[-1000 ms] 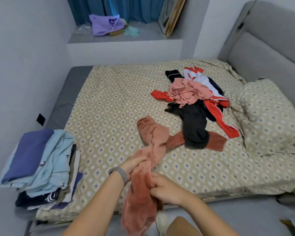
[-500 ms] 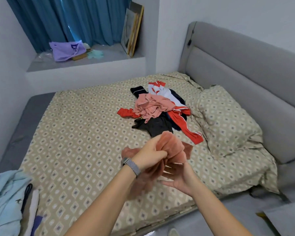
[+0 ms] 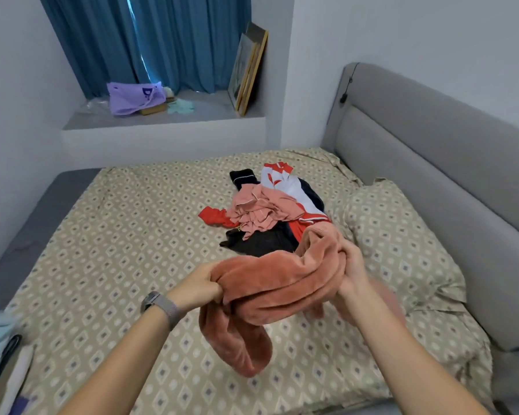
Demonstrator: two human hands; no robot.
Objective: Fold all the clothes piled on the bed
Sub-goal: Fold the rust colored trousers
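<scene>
Fingers of both hands are curled tight into one fuzzy rust-orange garment (image 3: 282, 280), held up above the bed (image 3: 102, 250). Left hand (image 3: 203, 284) grips a bunched end at the garment's left side, knuckles facing the camera, thumb side tucked into the fabric. Right hand (image 3: 352, 272) clenches the other end higher up and to the right, fingers wrapped over a thick fold; its wrist area is blurred. Fabric spans between the two hands as a sagging roll, and a loop of it hangs below the left hand, clear of the sheet as far as I can tell.

Left wrist carries a watch (image 3: 159, 304) with a grey mesh band.

Unfolded pile (image 3: 267, 214) sits on the bed beyond the hands, toward the far right: pink ribbed piece on top, red, white and black items under and around it, a red sleeve sticking out left. Pile lies just beside the pillow (image 3: 402, 250), which matches the tan diamond-print sheet.

Bottom-left corner: edge of a stack of clothes (image 3: 0, 348), pale blue on top, mostly cut off by the frame.

Grey padded headboard (image 3: 432, 175) runs along the right. Back ledge holds a purple bag (image 3: 134, 97) and leaning picture frames (image 3: 247, 70) in front of blue curtains (image 3: 147, 40).
</scene>
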